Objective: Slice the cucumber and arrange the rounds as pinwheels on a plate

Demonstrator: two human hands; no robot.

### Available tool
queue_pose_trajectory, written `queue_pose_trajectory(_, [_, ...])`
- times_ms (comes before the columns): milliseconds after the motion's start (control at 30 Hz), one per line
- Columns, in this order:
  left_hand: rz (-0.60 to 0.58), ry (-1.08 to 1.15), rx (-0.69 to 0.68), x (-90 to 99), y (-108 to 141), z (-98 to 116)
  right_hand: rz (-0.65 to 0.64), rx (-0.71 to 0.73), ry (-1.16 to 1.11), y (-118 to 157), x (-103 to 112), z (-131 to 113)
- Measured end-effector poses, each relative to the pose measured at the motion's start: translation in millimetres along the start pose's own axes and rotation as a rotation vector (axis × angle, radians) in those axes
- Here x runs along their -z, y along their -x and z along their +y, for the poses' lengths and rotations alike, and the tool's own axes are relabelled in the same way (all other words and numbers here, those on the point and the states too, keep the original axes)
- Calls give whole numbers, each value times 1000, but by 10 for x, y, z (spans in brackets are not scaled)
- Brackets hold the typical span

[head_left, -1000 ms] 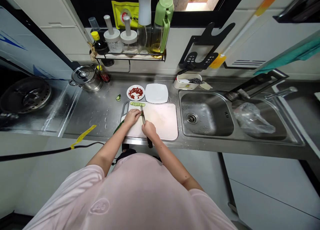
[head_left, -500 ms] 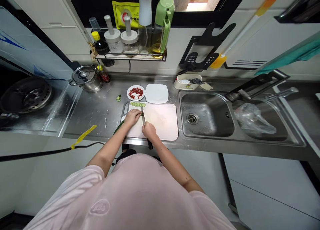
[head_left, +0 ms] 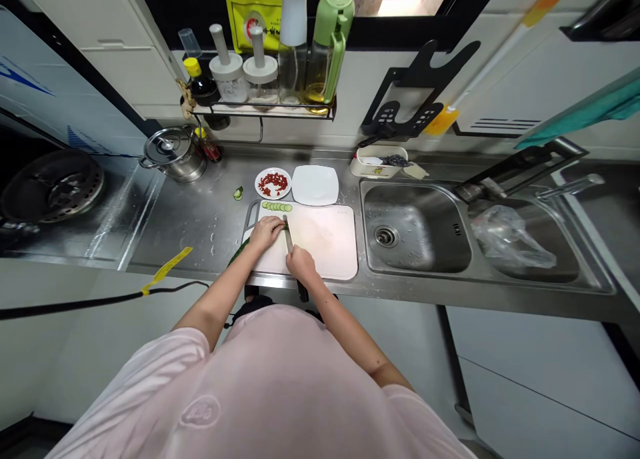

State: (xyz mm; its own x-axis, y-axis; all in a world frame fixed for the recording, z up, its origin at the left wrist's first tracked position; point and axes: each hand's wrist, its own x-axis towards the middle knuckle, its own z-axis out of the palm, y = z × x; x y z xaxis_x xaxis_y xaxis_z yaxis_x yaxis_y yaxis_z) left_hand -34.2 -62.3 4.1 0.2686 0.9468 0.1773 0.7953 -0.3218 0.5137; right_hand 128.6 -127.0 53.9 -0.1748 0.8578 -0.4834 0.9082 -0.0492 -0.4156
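Note:
My left hand (head_left: 266, 233) is closed over a dark green cucumber (head_left: 239, 252), most of which my hand and forearm cover. In my right hand (head_left: 301, 264) is a kitchen knife (head_left: 289, 234), its blade standing against the cucumber's cut end beside my left fingertips. Both hands are over a white cutting board (head_left: 327, 242) with a grey handle. A row of overlapping cucumber slices (head_left: 277, 206) lies along the board's far left edge. Behind the board are a round plate of chopped red pieces (head_left: 273, 183) and a white square plate (head_left: 315, 185).
A cucumber end (head_left: 238, 193) lies on the steel counter, left of the board. Farther left stand a lidded pot (head_left: 175, 154) and a black wok (head_left: 53, 186). To the right is a sink (head_left: 417, 226); a clear plastic bag (head_left: 510, 236) lies in the second basin.
The knife's blade has shifted slightly at the cucumber's end, and my right hand has moved a little with it. My left hand keeps its hold. The whole view has shifted slightly.

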Motion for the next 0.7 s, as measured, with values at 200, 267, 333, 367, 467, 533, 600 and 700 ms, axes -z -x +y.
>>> queue_pose_trajectory(200, [5,5,-11,-14,-6,-19,11,-12,-7,-91,14,-37])
queue_pose_trajectory(267, [5,4,-11,-11,-6,-18,6,-5,-9,-73,9,-18])
queue_pose_trajectory(333, [5,0,-5,-7,-6,-13,-1,6,-11,-32,0,9])
queue_pose_trajectory(367, [4,-2,-2,-4,-6,-9,-3,9,-11,-8,-5,23])
queue_pose_trajectory(467, [3,-3,0,8,-2,7,-9,14,-11,43,-23,48])
queue_pose_trajectory(533, [0,-4,3,18,0,21,-9,13,-10,43,-31,45])
queue_pose_trajectory(600, [-13,-10,18,29,-1,38,-12,7,-8,16,-32,28])
queue_pose_trajectory(700, [-39,-18,45,44,-5,61,-11,-9,-8,-43,-30,-4])
